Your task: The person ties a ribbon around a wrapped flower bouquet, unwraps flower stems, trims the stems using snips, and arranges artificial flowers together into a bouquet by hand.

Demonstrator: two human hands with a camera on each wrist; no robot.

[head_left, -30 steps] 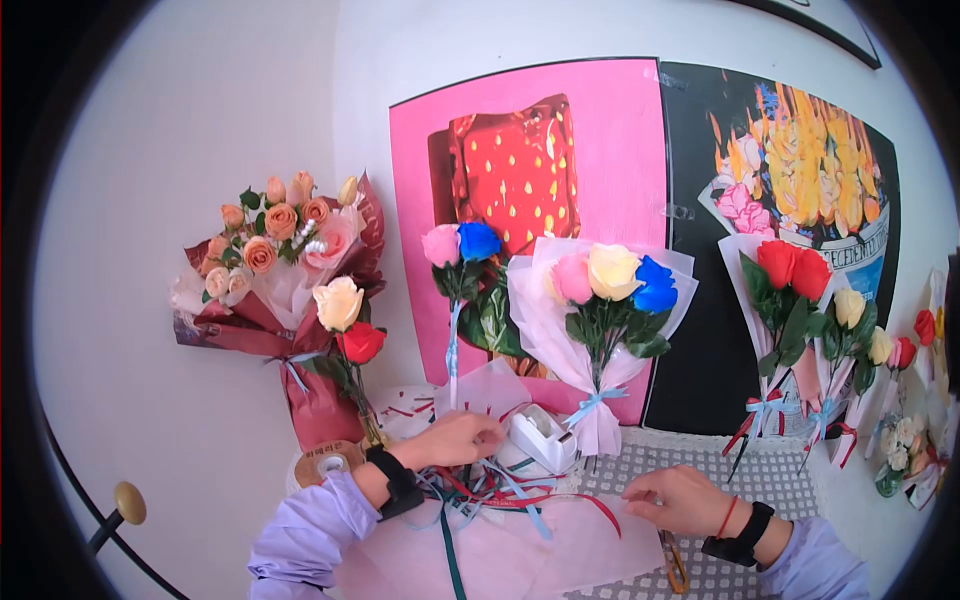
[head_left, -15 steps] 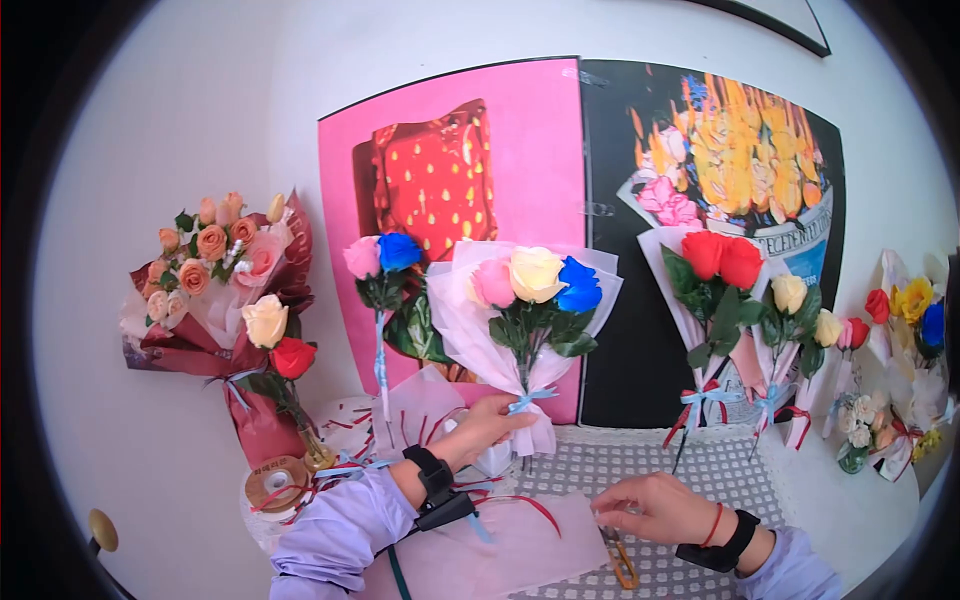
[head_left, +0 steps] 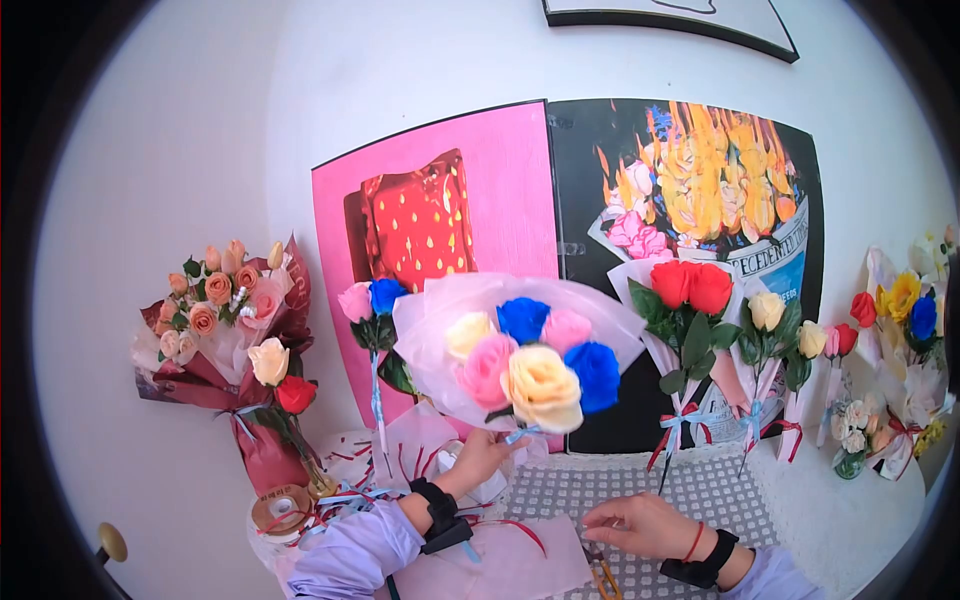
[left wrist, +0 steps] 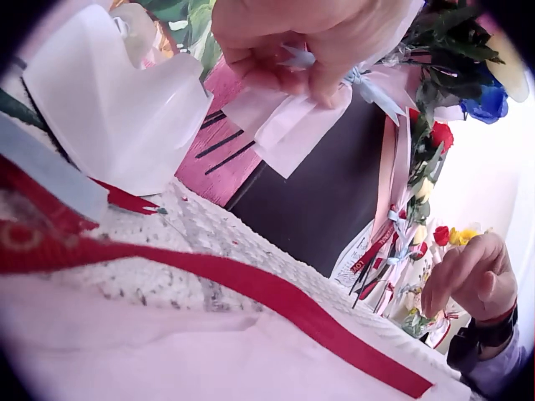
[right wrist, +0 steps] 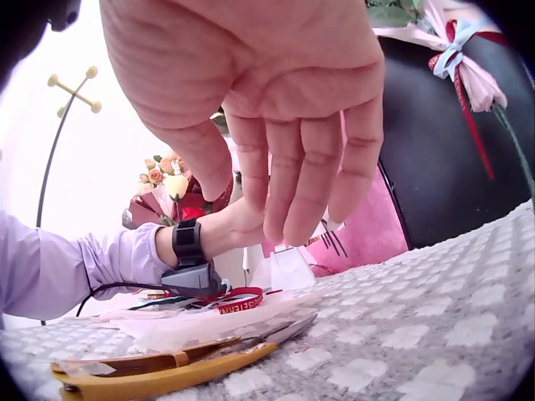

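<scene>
My left hand (head_left: 480, 460) grips a bouquet (head_left: 545, 385) of pink, blue and cream roses in pale pink wrap, holding it at the tied neck. The flower heads tilt toward the head camera. In the left wrist view, the fingers close around the wrapped stems beside a light blue ribbon bow (left wrist: 376, 90), and dark stem ends stick out below the wrap. My right hand (head_left: 640, 525) hovers over the table with loosely bent fingers and nothing in them. Yellow-handled scissors (right wrist: 171, 376) lie beneath it on the grey patterned cloth.
Pink wrapping sheet (head_left: 540, 560) and a red ribbon (left wrist: 276, 296) lie at the front. A ribbon spool (head_left: 280, 512) sits left, near a large peach-rose bouquet (head_left: 245, 370). A white tape dispenser (left wrist: 117, 100) is behind the left hand. Red roses (head_left: 690, 287) and more bouquets stand right.
My left hand has moved from the ribbons to the bouquet, taken hold of its neck and tipped its blooms forward. The right hand stays over the table near the scissors. The head view has shifted.
</scene>
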